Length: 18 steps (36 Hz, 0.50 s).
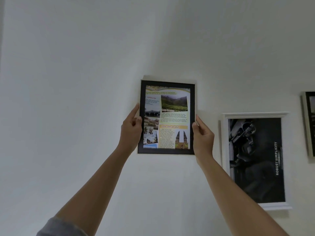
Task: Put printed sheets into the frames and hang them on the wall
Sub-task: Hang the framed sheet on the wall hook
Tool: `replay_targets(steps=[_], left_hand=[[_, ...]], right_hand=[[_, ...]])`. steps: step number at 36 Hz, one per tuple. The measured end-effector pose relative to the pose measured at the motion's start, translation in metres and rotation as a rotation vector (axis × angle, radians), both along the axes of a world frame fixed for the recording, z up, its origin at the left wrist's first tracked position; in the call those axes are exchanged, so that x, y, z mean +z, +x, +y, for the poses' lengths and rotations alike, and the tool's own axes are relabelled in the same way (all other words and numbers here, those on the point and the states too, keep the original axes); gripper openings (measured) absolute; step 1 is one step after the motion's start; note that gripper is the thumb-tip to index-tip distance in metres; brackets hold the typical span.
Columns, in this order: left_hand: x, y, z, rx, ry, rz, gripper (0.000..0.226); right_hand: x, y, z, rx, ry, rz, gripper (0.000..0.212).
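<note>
White wall (68, 82): rightmost frame (309, 125) is cut off. Your left hand (131, 132) and right hand (203, 137) grip the black frame (166, 151) by its side edges.

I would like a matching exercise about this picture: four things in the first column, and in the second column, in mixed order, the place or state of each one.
Column one
1. black frame
2. white frame
3. right hand
4. grey sleeve

Column two
a. at the bottom left, on the left arm
b. hanging on the wall, touched by no hand
c. held up at the wall, gripped at its two sides
d. gripping the right edge of the black frame

Pairs: 1-c, 2-b, 3-d, 4-a
</note>
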<state>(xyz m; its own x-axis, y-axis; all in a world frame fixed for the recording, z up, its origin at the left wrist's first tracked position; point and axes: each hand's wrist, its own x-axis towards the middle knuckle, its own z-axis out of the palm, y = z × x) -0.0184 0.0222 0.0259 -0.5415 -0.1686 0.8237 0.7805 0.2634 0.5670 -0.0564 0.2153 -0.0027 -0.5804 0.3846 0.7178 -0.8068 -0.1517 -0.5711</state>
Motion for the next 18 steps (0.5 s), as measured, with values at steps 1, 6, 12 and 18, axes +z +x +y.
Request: replay_targets(steps=[1,6,12,18], left_hand=[[-0.003,0.0,0.001,0.002,-0.004,-0.007,0.046],[-0.018,-0.003,0.004,0.022,-0.016,-0.034,0.046],[-0.029,-0.006,0.006,0.056,-0.006,-0.039,0.046],[-0.028,-0.005,0.005,0.129,-0.008,0.017,0.044]], right_hand=[[-0.002,0.0,0.001,0.003,0.003,-0.011,0.034],[-0.014,-0.001,0.008,0.004,0.032,-0.041,0.034],[-0.022,0.001,0.01,-0.006,0.071,-0.063,0.036],[-0.023,0.004,0.009,-0.156,0.172,-0.058,0.037]])
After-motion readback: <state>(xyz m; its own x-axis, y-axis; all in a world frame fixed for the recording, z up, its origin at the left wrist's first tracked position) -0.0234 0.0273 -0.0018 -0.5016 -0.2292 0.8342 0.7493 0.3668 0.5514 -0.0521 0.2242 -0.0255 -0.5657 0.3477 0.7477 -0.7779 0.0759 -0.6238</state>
